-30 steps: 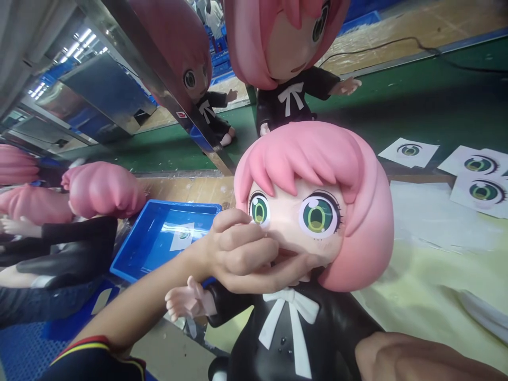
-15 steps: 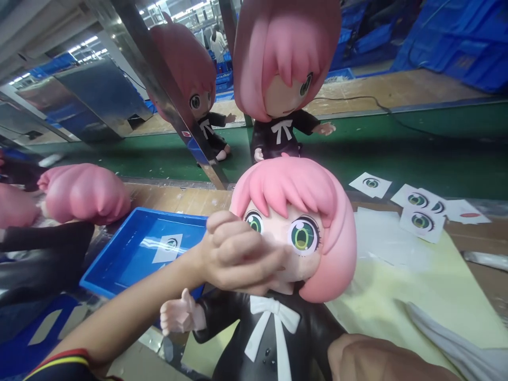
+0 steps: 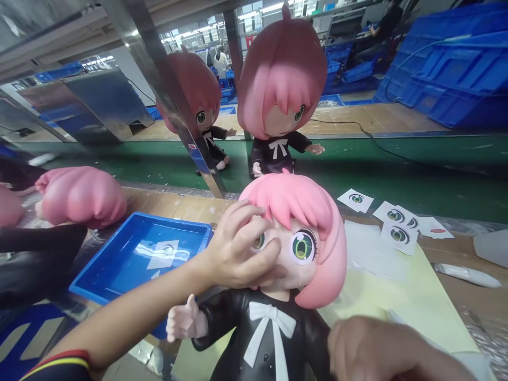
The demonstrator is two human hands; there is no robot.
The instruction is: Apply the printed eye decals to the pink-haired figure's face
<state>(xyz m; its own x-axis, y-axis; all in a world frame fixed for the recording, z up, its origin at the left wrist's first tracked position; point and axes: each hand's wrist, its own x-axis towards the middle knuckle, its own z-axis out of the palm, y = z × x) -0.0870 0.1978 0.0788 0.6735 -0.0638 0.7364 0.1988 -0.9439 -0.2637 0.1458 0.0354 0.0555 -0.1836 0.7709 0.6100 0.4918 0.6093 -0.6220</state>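
Here, note the pink-haired doll (image 3: 280, 296) at the bottom center of the frame. Observe the left hand (image 3: 242, 248) mid-frame, fingers spread and bent before its face (image 3: 286, 238); see the right hand (image 3: 377, 349) at lower right, blurred, overlapping the sleeve (image 3: 315, 338); cannot tell whether gripping. Probably best to steady the body, press lightly and evenly, and avoid dragging across the green eye (image 3: 304, 246).

The left arm (image 3: 151, 301) slants in from 8 o'clock, bare along the forearm. Just below centre, the left hand (image 3: 242, 248) shows its back, fingers bent and parted, pointing toward 2 to 3 o'clock. Between 4 and 5 o'clock, the right hand (image 3: 373, 349) is blurred, knuckles bent, fingertips hidden.
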